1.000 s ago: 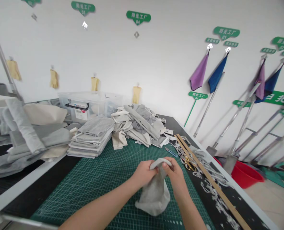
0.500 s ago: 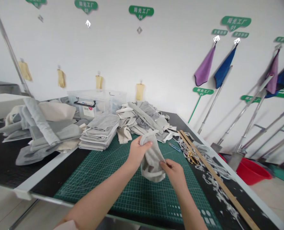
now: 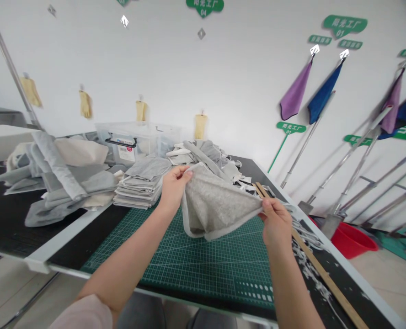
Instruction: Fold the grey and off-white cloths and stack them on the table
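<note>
A grey cloth (image 3: 214, 205) with a pale edge hangs stretched in the air above the green cutting mat (image 3: 196, 260). My left hand (image 3: 173, 183) pinches its upper left corner. My right hand (image 3: 276, 222) grips its right corner, lower and nearer to me. The cloth sags between the two hands, clear of the mat.
A neat stack of folded grey cloths (image 3: 141, 187) sits left of the mat, a loose heap of cloths (image 3: 206, 157) behind it. A clear plastic box (image 3: 134, 144) stands at the back. A wooden ruler (image 3: 312, 260) and white trimmings lie along the right edge. A red basin (image 3: 352, 237) sits on the floor.
The cloth was bunched between my hands; now it is lifted and spread wide, my left hand up and left, my right hand out to the right.
</note>
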The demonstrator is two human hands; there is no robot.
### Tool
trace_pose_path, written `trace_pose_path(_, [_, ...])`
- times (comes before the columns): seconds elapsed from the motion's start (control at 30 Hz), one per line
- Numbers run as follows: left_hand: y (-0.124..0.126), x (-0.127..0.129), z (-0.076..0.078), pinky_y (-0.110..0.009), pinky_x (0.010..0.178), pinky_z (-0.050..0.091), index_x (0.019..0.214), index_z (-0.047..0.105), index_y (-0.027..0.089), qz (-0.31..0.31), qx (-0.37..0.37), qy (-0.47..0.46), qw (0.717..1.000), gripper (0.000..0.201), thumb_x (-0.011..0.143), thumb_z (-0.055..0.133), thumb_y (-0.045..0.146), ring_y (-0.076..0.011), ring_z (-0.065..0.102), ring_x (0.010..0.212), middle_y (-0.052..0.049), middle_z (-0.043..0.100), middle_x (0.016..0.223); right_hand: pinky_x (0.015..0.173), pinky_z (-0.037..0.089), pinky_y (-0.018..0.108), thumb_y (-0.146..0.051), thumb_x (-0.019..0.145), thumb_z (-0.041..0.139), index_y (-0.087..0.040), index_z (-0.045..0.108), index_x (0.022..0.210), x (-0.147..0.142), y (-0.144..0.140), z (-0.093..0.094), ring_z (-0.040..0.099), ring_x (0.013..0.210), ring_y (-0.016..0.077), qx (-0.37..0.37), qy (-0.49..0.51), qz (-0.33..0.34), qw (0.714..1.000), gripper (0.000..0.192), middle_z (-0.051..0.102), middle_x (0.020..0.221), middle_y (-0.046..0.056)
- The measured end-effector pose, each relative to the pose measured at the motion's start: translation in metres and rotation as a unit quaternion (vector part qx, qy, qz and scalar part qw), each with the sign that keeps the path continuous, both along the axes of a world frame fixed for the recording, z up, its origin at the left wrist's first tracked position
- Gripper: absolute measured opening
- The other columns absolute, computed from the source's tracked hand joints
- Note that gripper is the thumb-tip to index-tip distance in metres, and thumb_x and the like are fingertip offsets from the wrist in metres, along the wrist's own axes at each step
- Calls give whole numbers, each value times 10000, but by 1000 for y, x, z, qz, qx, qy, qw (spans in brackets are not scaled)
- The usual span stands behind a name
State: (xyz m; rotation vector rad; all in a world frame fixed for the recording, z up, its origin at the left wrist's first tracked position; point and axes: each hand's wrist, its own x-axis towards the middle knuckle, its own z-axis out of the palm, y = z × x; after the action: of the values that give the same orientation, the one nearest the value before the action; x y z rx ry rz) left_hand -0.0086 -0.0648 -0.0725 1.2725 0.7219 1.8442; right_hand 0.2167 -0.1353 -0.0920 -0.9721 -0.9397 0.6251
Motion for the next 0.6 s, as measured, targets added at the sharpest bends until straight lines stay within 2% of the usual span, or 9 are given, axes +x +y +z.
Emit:
trace_pose_path(0.07, [-2,-2,3,-213,630,358,762,559,127,3,8,-6,1000,144,662,528,226,-95,485,631,22,538,640,469,333,167,-356,644,561,-182,497,634,-4,1,5,406,507,58,9,16,23,1000,186,439,567,-62])
trace_pose_path(0.17, [-10,3,11,-192,557,342,732,525,134,-30,-4,-33,999,136,687,505,261,-82,456,575,32,498,607,451,333,165,-379,660,545,-184,481,648,-12,2,13,408,471,51,27,43,66,997,205,440,541,-69])
trace_pose_path(0.23, [-16,6,17,-176,501,316,686,495,137,-48,-2,-29,998,149,664,540,277,-67,419,520,42,462,574,464,358,180,-392,649,556,-186,483,660,-17,2,21,439,472,58,32,58,87,994,219,468,544,-65])
trace_pose_path(0.33, [-20,5,30,-162,460,280,583,421,143,-42,30,4,999,228,580,625,245,-47,363,470,65,395,517,454,380,193,-384,606,607,-193,481,644,-18,-3,38,451,434,63,34,47,143,988,232,470,510,-72])
trace_pose_path(0.47, [-19,-7,58,-159,436,259,524,354,150,-2,99,29,995,305,531,655,200,-39,331,449,76,335,484,425,395,191,-282,463,721,-222,511,722,-7,-19,66,480,455,75,67,-32,208,975,339,515,582,-68])
trace_pose_path(0.6, [-23,-23,90,-163,437,264,523,380,152,38,171,91,980,292,511,667,200,-42,347,457,71,327,486,430,404,166,-140,457,719,-223,554,848,6,-32,92,486,498,62,66,-155,172,971,433,513,645,-58])
